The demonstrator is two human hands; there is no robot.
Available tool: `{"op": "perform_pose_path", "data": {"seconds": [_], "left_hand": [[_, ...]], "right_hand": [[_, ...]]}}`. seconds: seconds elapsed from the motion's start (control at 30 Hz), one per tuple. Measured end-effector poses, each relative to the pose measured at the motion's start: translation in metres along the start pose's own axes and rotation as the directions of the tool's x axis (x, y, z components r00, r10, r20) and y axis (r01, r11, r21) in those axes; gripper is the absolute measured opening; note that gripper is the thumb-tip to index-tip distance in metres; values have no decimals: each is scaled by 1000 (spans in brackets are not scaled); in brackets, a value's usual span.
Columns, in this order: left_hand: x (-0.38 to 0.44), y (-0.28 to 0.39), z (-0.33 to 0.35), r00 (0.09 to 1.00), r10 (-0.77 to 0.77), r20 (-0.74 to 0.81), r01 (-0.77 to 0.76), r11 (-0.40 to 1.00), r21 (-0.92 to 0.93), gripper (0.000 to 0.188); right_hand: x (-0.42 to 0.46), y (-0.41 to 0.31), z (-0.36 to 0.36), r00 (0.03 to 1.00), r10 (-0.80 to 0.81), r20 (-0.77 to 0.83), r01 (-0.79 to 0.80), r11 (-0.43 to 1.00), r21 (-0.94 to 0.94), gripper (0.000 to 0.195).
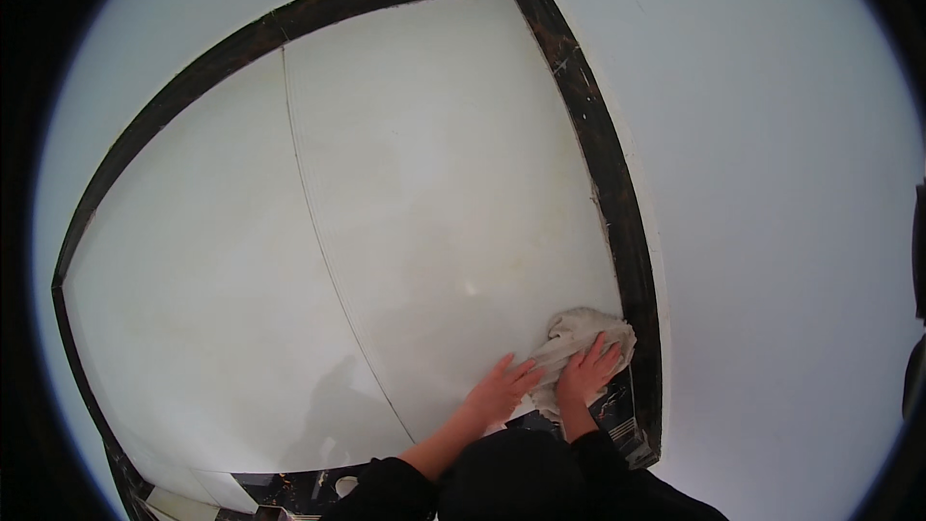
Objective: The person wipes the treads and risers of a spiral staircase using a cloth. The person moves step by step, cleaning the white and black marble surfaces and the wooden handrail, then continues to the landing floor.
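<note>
A crumpled beige cloth (571, 336) lies on the glossy pale tile floor (448, 195), by the dark marble skirting (633, 246) on the right. My right hand (589, 374) presses down on the cloth with its fingers spread, and part of the cloth bunches out around it. Just to the left, my left hand (504, 387) has its fingers apart, and the fingertips reach the cloth's left edge. How firmly they touch it is hard to make out. Both forearms come out of black sleeves.
Dark skirting borders the floor along the far side and both sides, with white wall (759, 195) beyond. A grooved line (318, 231) crosses the floor. At the bottom, dark marble step surfaces (289, 488) lie beside the floor's near edge, with a small pale round object (346, 485) there.
</note>
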State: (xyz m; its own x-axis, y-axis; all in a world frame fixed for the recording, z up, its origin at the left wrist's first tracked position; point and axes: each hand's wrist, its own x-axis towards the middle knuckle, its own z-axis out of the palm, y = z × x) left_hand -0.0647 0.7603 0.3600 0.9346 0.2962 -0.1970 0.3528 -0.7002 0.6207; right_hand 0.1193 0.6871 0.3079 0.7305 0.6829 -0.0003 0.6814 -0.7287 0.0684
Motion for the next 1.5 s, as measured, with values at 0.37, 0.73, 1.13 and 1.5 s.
{"op": "perform_pose_path", "data": {"seconds": [0.37,0.73,1.13,1.5], "left_hand": [[42,-100,-103,898,-354,-261,401,903,154,57],[7,15,42,993,119,1,-118,983,141,56],[19,-112,-103,853,-476,-217,511,844,159,54],[-143,-148,-77,691,-594,-412,574,797,-188,49]], "right_hand": [[195,-193,-35,789,-582,-197,614,766,192,59],[-8,45,-2,995,-103,11,101,990,103,64],[177,-222,-31,805,-579,-130,592,797,117,54],[33,-344,-56,320,-919,-230,906,226,358,51]]}}
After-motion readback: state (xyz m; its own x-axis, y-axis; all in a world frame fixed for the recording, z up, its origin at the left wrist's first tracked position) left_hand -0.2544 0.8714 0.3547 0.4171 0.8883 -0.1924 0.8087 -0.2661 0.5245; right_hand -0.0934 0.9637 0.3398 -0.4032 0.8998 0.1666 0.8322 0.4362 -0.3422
